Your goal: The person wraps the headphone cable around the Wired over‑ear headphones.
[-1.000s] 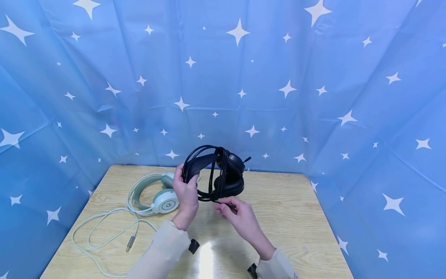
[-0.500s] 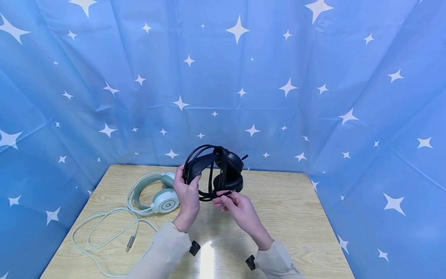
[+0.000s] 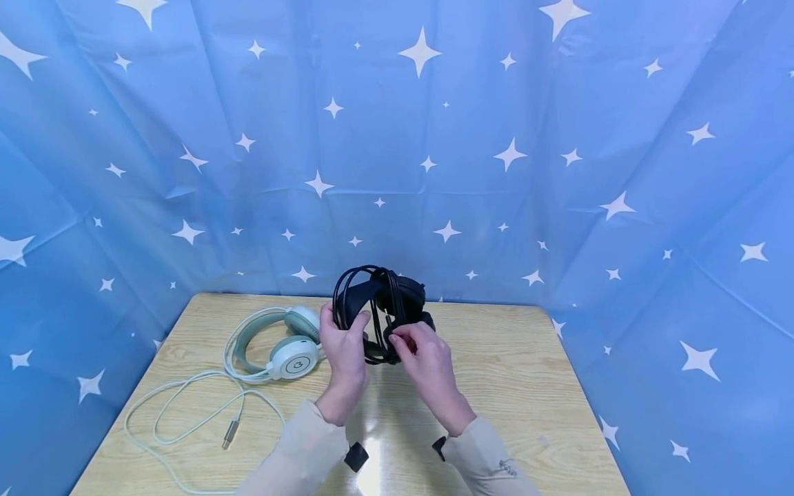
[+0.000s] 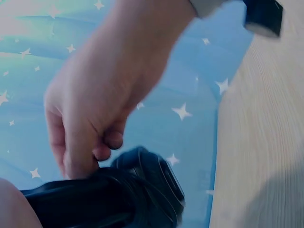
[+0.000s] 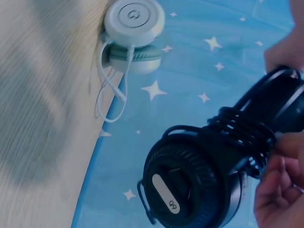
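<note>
A black over-ear headset is held up above the table, its cable wound in several loops around the band and one side. My left hand grips the headband, thumb towards me. Beside the lower ear cup, my right hand pinches the cable's thin end, whose small tip points up past the fingers. In the left wrist view the right hand reaches down onto the wound cable. The right wrist view shows an ear cup with a pale label. Fingers hide part of the cable.
Pale white-and-green headphones lie on the left of the wooden table, close to my left hand. Their light cable spreads in loops towards the front left, ending in a metal plug. A blue star-patterned curtain encloses the back and sides.
The right hand has moved up with the cable end, from below the coil to beside it. The left hand has shifted slightly right and down, turning the headset a little.
</note>
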Motion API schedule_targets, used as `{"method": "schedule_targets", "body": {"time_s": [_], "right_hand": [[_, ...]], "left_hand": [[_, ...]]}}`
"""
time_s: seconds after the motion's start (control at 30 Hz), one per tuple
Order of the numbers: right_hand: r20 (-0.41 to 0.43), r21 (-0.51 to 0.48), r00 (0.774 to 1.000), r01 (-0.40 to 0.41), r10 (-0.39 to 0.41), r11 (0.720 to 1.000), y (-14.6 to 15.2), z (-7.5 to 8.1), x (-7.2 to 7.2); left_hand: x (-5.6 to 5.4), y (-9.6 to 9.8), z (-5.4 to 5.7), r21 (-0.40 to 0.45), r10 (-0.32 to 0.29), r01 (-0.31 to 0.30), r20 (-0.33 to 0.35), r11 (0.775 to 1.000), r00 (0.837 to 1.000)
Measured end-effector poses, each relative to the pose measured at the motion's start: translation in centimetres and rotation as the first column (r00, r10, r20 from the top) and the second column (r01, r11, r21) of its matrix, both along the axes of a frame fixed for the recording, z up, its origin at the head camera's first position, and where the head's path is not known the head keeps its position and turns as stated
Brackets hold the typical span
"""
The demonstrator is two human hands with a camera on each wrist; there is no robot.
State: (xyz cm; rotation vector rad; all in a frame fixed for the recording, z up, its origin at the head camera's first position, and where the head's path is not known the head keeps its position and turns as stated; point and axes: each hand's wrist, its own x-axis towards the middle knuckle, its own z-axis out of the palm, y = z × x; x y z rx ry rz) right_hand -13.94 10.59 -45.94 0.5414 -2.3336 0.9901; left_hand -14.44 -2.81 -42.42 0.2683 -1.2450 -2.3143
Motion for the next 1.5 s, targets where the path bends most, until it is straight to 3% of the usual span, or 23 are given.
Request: {"method": "schedule_targets", "body": {"time_s": [0.17,0.33,0.5,0.63,0.83,1.0,1.2,1.27,1.37,1.43,1.5], "right_hand": [[-0.156,0.074,0.987,0.034,-0.022,0.997,0.2,-0.8,-0.1],[-0.292,0.182,0.955,0.007,0.047,0.983,1.1,-1.9,-0.1],[-0.262,0.286,0.957,-0.041,0.120,0.957,1.9,-3.1,0.3],[-0.216,0.336,0.972,-0.016,0.094,0.942,1.9,-4.2,0.4],[-0.302,0.255,0.953,0.093,-0.012,0.962,1.8,-5.0,-0.4],[-0.390,0.192,0.921,0.088,-0.007,0.977,2.0,-4.8,-1.1],[-0.459,0.181,0.888,0.121,-0.025,0.976,2.3,-4.7,-1.9],[-0.433,0.181,0.901,0.120,-0.031,0.976,2.4,-4.8,-1.9],[-0.315,0.129,0.946,0.118,-0.072,0.985,2.5,-4.7,-1.9],[-0.166,0.046,0.979,0.126,-0.117,0.991,2.8,-4.6,-1.9],[-0.017,-0.058,0.988,0.151,-0.152,0.987,3.2,-4.4,-2.0]], "left_hand": [[0.4,0.3,0.4,0.102,-0.008,0.006,0.025,0.995,1.000],[0.4,0.1,0.6,0.139,-0.009,0.001,0.057,0.990,0.998],[0.2,0.0,1.2,0.204,-0.022,0.007,0.071,0.979,0.997],[0.0,0.2,1.7,0.309,-0.071,0.048,0.064,0.950,0.995],[-0.1,0.8,2.3,0.433,-0.154,0.093,0.109,0.897,0.982],[-0.2,0.9,2.5,0.436,-0.161,0.084,0.144,0.896,0.976],[0.0,1.2,2.9,0.453,-0.180,0.115,0.103,0.884,0.978],[-0.1,1.3,3.1,0.450,-0.202,0.145,0.081,0.881,0.976],[-0.3,1.1,3.1,0.394,-0.275,0.231,0.057,0.889,0.960],[-0.4,0.8,3.0,0.321,-0.354,0.319,0.056,0.892,0.933],[-0.6,0.2,2.8,0.222,-0.450,0.425,0.073,0.877,0.890]]}}
